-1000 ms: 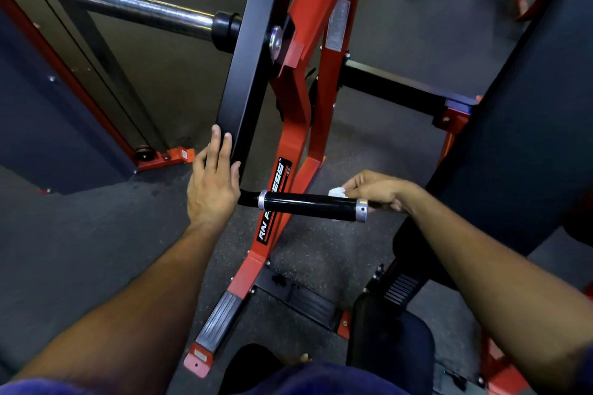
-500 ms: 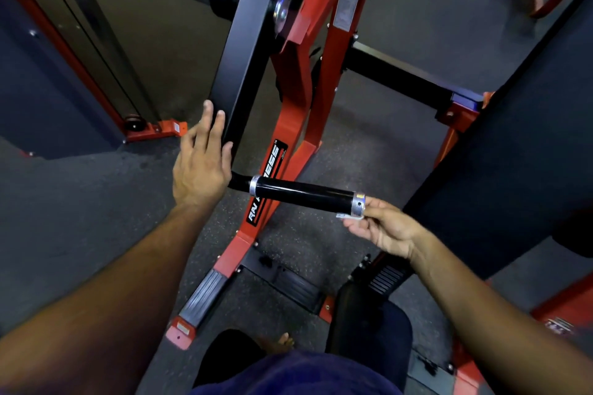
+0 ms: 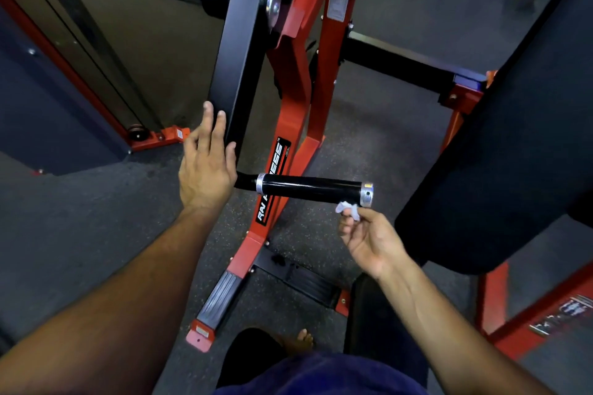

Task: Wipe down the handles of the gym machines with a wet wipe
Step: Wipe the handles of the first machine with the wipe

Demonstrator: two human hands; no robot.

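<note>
We are wiping the black handle (image 3: 313,191) on the red gym machine (image 3: 298,99). Our right hand (image 3: 369,239) is pinching a small white wet wipe (image 3: 345,207) in its fingertips, just under the handle, near its silver end cap (image 3: 366,193). Our left hand (image 3: 205,167) is resting on the black arm (image 3: 239,51) just past the handle's inner end, fingers straight and loose, holding nothing.

To do this well, we think we should be wrapping the wipe around the handle and sliding it from the cap to the inner silver ring (image 3: 260,183), turning as we go so the underside is getting cleaned too.

A moment ago the wipe was touching the cap from below. Now it is sitting a little more toward the handle's middle, and our left fingers are spreading a bit wider.
</note>
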